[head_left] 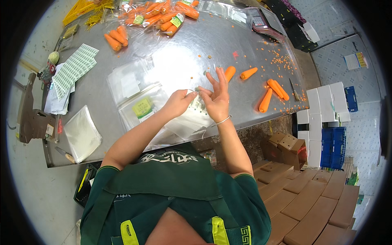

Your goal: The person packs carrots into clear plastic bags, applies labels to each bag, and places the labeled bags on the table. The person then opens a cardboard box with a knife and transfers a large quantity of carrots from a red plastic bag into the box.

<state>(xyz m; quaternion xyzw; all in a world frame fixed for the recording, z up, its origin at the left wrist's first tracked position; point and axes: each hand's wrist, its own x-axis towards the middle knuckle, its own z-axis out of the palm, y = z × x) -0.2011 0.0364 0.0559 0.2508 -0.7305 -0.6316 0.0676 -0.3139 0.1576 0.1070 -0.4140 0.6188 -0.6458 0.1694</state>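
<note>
My left hand (pixel 181 102) pinches the edge of a sheet of small printed stickers (pixel 197 105) between thumb and finger. Beside it, my right hand (pixel 218 95) has a small green sticker (pixel 197 89) at its thumb and forefinger, its other fingers spread. Clear plastic bags (pixel 134 92) lie flat left of and beneath the hands, one with a green and yellow label (pixel 143 107). A carrot (pixel 229 73) lies just behind my right hand. More loose carrots (pixel 265 100) are on the steel table's right part.
Bagged carrots (pixel 165 18) fill the far side of the steel table (pixel 183 55), near a scale (pixel 260 23). Two knives (pixel 294 90) lie at opposite ends. Sticker sheets (pixel 75 70), a bag stack (pixel 82 134) and a brown tape dispenser (pixel 33 113) are at left; cartons (pixel 309 202) stand right.
</note>
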